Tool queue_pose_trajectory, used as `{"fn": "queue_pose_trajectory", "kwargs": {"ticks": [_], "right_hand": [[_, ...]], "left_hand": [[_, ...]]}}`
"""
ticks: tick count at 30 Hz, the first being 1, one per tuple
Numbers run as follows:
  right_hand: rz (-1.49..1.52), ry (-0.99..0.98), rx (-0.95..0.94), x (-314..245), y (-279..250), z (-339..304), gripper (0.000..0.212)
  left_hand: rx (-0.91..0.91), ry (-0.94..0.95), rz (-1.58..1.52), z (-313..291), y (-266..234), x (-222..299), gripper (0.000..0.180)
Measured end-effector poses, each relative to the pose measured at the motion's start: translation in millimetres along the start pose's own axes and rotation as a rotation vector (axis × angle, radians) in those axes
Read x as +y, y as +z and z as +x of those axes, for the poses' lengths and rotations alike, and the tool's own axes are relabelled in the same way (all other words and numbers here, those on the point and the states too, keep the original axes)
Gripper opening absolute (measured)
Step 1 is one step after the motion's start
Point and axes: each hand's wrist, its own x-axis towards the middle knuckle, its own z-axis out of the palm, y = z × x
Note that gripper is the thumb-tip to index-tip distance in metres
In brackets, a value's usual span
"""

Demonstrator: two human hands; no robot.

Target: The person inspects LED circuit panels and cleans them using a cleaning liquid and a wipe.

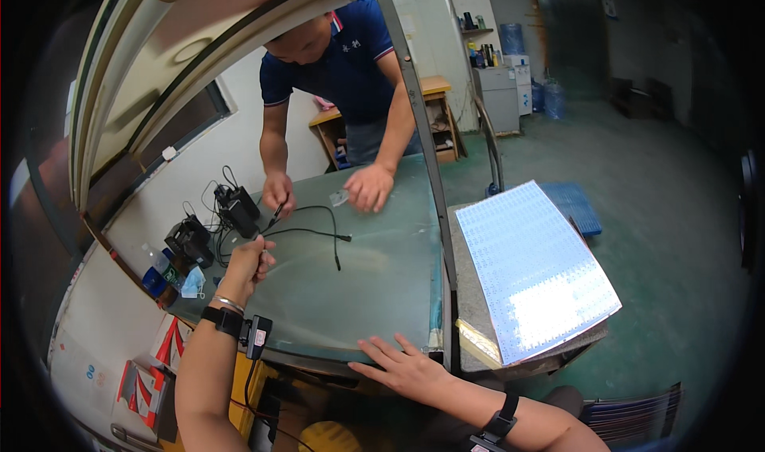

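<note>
Evidently, the work on this worktop (pixel 358 293) seems to me unfinished: black boxes (pixel 237 211) stand at ten o'clock, but black cables (pixel 335 235) lie loose around the centre, two ends free. The right hand (pixel 406 371) rests spread at five; the left hand (pixel 247 265), at nine, is curled, its grip on any cable I cannot tell.

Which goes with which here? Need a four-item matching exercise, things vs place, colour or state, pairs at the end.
Things:
1. right hand
2. face mask
3. printed sheet
4. loose cable

Place, colour or state:
A. light blue, next to a bottle
B. black, lying on the tabletop
C. spread out, at the near edge of the tabletop
D. pale, lying on a stand at the picture's right

Pairs: 1-C, 2-A, 3-D, 4-B
</note>
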Motion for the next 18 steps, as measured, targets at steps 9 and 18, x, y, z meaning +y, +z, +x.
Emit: {"fn": "queue_pose_trajectory", "kwargs": {"ticks": [9,18], "right_hand": [[0.432,-0.042,-0.014,4,-18,-19,0.045],[0.870,0.532,-0.449,-4,-98,-174,0.029]], "left_hand": [[-0.980,0.017,0.478,-169,78,-42,0.028],[-1.329,0.020,0.594,-247,69,-175,0.028]]}}
